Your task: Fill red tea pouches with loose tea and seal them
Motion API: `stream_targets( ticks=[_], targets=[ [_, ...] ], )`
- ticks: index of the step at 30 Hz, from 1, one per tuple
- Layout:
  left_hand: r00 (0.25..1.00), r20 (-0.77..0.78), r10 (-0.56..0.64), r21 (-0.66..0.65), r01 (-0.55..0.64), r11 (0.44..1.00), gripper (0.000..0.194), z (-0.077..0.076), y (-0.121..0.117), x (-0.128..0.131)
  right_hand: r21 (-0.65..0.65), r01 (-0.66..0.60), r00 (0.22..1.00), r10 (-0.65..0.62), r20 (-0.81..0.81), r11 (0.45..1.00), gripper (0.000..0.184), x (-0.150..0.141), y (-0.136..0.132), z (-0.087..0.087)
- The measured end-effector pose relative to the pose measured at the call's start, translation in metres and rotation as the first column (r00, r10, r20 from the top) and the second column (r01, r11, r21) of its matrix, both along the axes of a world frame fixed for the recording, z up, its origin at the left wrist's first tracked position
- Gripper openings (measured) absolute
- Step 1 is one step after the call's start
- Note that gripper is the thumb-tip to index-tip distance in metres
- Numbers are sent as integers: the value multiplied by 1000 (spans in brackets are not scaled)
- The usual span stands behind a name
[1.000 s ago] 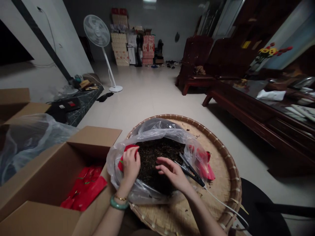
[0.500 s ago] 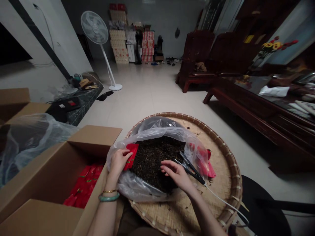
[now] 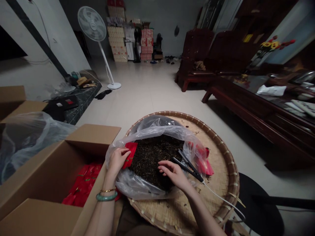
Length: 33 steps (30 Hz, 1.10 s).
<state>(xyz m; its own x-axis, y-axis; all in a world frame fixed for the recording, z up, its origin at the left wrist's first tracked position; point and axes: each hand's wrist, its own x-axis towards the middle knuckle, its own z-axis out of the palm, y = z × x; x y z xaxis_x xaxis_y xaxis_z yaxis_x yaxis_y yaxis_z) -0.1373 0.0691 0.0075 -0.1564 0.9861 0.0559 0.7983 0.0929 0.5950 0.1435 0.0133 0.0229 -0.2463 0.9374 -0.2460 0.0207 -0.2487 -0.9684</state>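
Observation:
My left hand [image 3: 119, 160] grips a red packet [image 3: 130, 154] at the left side of a clear plastic bag [image 3: 140, 189]. The bag lies open on a round woven bamboo tray [image 3: 221, 196], filled with dark dried leaves [image 3: 155, 157] that look like tea. Over the leaves hovers my right hand [image 3: 173, 173], its fingers loosely bent and the thumb apart, with nothing visible in it. Just right of that hand, a black hair-straightener-like sealer [image 3: 190, 168] with a white cord rests with its arms apart. More red packets [image 3: 205, 160] lie beyond it, partly under the plastic.
On my left stands an open cardboard box [image 3: 49, 173] with several filled red packets [image 3: 83, 183] inside. Behind it is another box [image 3: 14, 105] with plastic sheeting. A white fan [image 3: 98, 42] stands further off. A dark wooden table [image 3: 265, 111] runs along the right.
The whole view has shifted slightly, moving everything a little left and up. Both hands keep nearly the same pose over the bag.

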Motion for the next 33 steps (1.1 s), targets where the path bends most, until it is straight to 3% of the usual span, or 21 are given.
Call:
stream_targets(
  ticks=[7,11,14,17,19,21,23,24,26,27,28,29,31,33],
  targets=[
    [1000,7,28,56,-28,998,21,6,2,-2,11,10,1000,-10,-4,1000,40,1,0,-4],
    [998,20,55,175,-57,983,17,17,-8,22,12,54,996,-53,-75,998,42,2,1,-6],
    [984,11,-179,501,149,853,14,26,-28,66,15,108,982,-105,-156,994,49,-5,3,-6],
    [879,-39,-475,581,406,706,13,29,-50,115,116,183,980,-171,-104,976,46,-12,3,-6],
    [819,-27,-574,580,480,658,15,31,-62,132,236,243,968,-250,0,941,35,-13,4,-7],
    [810,25,-586,527,488,696,15,33,-71,128,310,280,945,-318,77,909,31,-8,5,-9],
    [840,65,-539,354,486,799,20,34,-79,101,317,288,936,-336,107,904,33,1,6,-11],
    [845,52,-532,197,514,835,24,34,-84,82,311,289,935,-337,113,905,34,6,7,-13],
    [835,-14,-550,-166,541,824,26,28,-95,39,295,298,933,-343,112,908,34,15,9,-14],
    [843,-72,-533,-318,487,813,22,22,-102,19,287,307,931,-349,107,907,34,18,10,-14],
    [852,-166,-496,-373,412,832,13,14,-110,2,277,318,929,-356,99,907,34,20,11,-14],
    [844,-268,-464,-375,353,857,16,5,-119,-12,264,331,928,-364,86,906,35,22,12,-13],
    [792,-463,-398,-378,230,897,43,-16,-136,-27,240,356,923,-380,62,903,37,23,13,-11],
    [716,-590,-374,-418,126,900,45,-37,-148,-31,229,376,916,-397,51,898,38,24,13,-9]
  ],
)
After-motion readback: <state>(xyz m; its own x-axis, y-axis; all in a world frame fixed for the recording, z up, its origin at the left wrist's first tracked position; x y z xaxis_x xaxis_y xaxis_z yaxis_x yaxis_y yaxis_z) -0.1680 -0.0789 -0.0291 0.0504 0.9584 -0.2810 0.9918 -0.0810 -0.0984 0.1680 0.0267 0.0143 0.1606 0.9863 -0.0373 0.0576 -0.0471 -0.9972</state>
